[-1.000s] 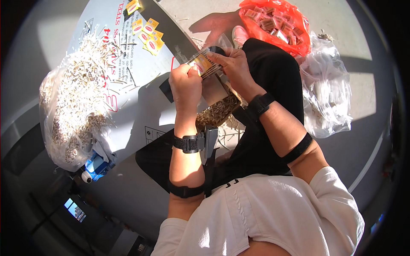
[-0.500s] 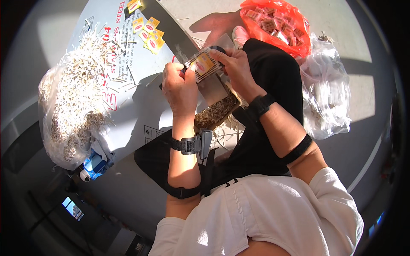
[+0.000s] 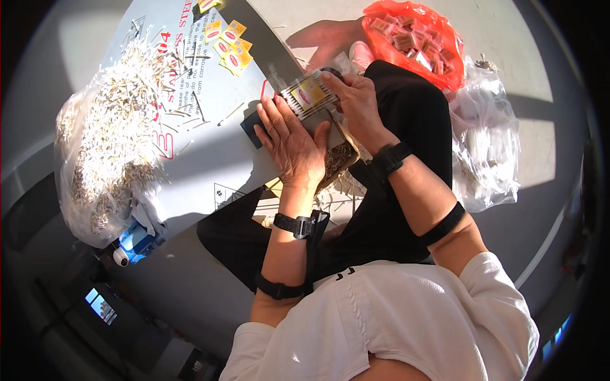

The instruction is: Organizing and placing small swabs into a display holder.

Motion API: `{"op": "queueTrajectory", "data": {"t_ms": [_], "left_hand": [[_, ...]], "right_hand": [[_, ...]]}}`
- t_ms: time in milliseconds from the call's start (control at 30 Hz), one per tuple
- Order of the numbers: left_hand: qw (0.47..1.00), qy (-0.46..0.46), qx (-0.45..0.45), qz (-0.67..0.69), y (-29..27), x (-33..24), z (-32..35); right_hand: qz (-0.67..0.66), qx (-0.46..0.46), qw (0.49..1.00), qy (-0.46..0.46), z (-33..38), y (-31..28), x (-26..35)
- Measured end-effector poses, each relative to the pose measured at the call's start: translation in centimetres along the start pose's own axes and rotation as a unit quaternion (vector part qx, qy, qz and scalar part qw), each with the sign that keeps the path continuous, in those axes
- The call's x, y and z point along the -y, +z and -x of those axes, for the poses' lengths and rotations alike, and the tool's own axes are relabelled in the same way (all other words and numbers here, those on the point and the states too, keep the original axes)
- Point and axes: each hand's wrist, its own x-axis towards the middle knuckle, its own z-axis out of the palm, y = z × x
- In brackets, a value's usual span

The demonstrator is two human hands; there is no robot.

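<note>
A flat clear pack of swab-like sticks [image 3: 310,93] with a yellow card inside is tilted above the near corner of the table. My right hand [image 3: 359,105] grips its right end, thumb on top. Beside the pack's lower left edge, my left hand [image 3: 293,149] lies with fingers stretched and spread, palm down; whether its fingertips touch the pack I cannot tell. Under the hands is a grey plate, largely hidden. A cardboard box [image 3: 346,166] of loose sticks shows partly below it.
A big heap of loose sticks [image 3: 121,136] spills from a clear bag on the table [image 3: 210,149]. Several yellow cards [image 3: 236,58] lie at the table's far edge. On the floor at right are a red bag [image 3: 375,35] of small packs and a clear plastic bag [image 3: 486,140].
My left hand has let go of the pack's left end, opened and moved down and right of it. The right hand still holds the pack, shifted slightly right.
</note>
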Motion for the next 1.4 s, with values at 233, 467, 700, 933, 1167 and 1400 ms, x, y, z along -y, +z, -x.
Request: {"op": "queueTrajectory", "data": {"t_ms": [233, 467, 700, 933, 1167, 1400], "left_hand": [[0.997, 0.000, -0.056, 0.047, -0.8, 1.4, -0.1], [0.969, -0.081, -0.228, 0.046, -3.0, 10.5, -2.4], [0.977, -0.041, -0.192, 0.077, -1.9, 11.5, -1.9], [0.962, -0.038, -0.226, 0.149, -3.7, 15.7, 0.5], [0.968, -0.150, -0.187, 0.078, -4.7, 24.3, -1.4], [0.974, -0.024, -0.135, 0.178, -3.4, 18.7, -2.7]], "right_hand": [[0.030, -0.002, 1.000, 0.004, -0.4, -1.0, -0.3], [0.323, -0.113, 0.836, -0.428, 0.6, -0.2, 2.8], [0.418, 0.202, 0.846, -0.263, 3.5, 6.9, -1.2], [0.547, 0.219, 0.693, -0.415, 2.7, 9.8, -4.9], [0.517, 0.240, 0.715, -0.404, 3.5, 10.1, -5.7], [0.524, 0.215, 0.716, -0.407, 3.8, 10.4, -6.0]]}}
